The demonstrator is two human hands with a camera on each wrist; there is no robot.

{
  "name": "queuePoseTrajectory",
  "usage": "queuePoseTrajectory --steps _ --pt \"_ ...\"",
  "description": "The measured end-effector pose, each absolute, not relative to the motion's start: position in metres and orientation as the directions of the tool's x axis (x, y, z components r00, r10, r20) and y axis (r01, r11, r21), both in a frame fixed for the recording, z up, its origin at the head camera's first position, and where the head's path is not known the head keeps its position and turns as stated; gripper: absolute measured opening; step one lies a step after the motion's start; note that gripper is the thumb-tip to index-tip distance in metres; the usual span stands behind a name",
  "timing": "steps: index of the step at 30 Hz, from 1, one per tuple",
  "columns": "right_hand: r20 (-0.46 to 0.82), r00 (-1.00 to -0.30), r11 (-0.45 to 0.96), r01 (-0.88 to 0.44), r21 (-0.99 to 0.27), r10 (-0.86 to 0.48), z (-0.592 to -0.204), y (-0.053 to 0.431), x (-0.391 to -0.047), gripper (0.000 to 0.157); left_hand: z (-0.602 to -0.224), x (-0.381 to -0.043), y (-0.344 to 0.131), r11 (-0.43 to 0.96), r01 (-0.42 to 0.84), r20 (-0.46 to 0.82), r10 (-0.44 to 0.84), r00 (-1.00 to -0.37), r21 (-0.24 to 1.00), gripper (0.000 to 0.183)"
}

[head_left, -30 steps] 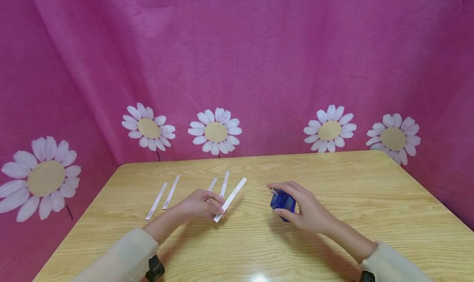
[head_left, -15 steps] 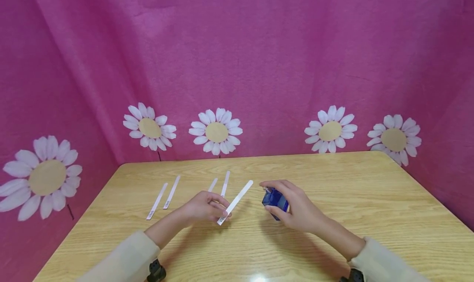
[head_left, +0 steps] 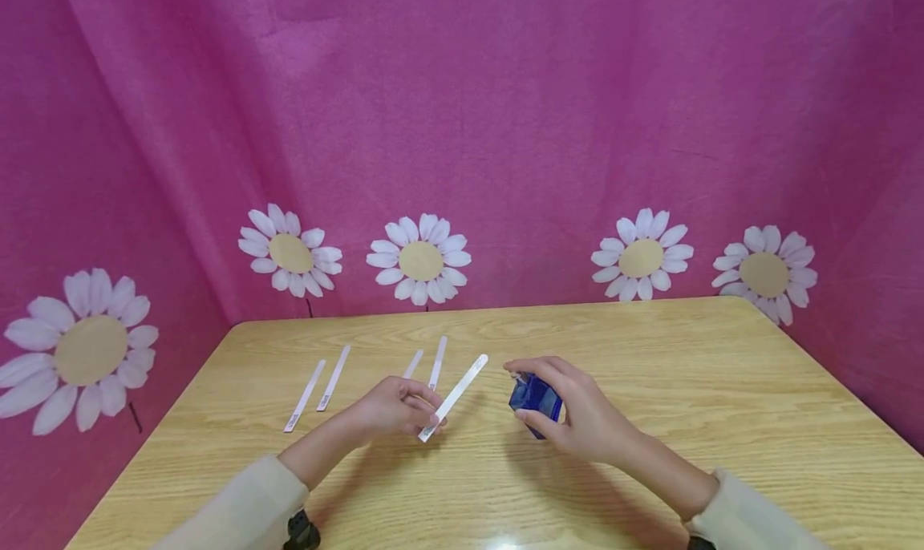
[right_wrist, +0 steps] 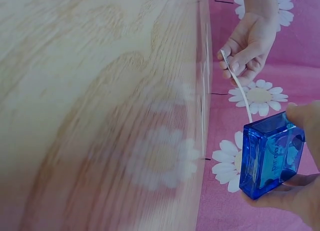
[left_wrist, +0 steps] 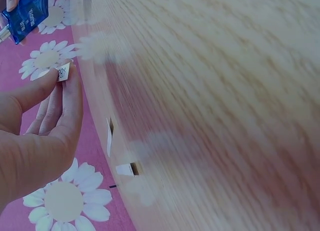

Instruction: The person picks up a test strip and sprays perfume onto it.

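The bottle (head_left: 536, 399), blue and clear-sided, carries pale lettering on its face in both wrist views, set in more than one line in the left one, but too soft to read with certainty. The strip (head_left: 456, 394) has small dark print at its lower end, close to the thumb, also too small to make out. The right hand (head_left: 588, 415) grips the bottle from its right side, thumb on the near side and index finger stretched over the top by the nozzle (left_wrist: 4, 34), holding it tilted above the desk (head_left: 650, 486). The left hand (head_left: 393, 407) pinches the strip near its printed end between thumb and fingers; the plain end slants up and away, toward the bottle, near it but apart. Four loose strips lie on the desk: two left of the left hand, the outer (head_left: 305, 395) and the inner (head_left: 334, 378), both with dark print at the near end, and two just beyond its fingers, the shorter-looking (head_left: 413, 363) partly hidden and the other (head_left: 437, 361) beside it.
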State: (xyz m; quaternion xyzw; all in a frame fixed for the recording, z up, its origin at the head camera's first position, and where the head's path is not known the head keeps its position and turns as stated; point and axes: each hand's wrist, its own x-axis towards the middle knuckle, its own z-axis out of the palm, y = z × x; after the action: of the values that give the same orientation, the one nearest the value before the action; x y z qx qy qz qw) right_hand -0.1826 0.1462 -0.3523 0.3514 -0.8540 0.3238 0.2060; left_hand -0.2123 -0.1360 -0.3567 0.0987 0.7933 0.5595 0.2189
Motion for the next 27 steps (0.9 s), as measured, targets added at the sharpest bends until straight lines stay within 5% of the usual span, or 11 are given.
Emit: queuePoseTrajectory --steps 27 --pt "0.609 -0.649 0.529 -0.748 -0.401 -0.456 -0.351 0.142 -0.179 0.051 -0.362 -0.217 -0.162 0.344 -0.092 -0.23 0.385 -0.894 0.934 0.025"
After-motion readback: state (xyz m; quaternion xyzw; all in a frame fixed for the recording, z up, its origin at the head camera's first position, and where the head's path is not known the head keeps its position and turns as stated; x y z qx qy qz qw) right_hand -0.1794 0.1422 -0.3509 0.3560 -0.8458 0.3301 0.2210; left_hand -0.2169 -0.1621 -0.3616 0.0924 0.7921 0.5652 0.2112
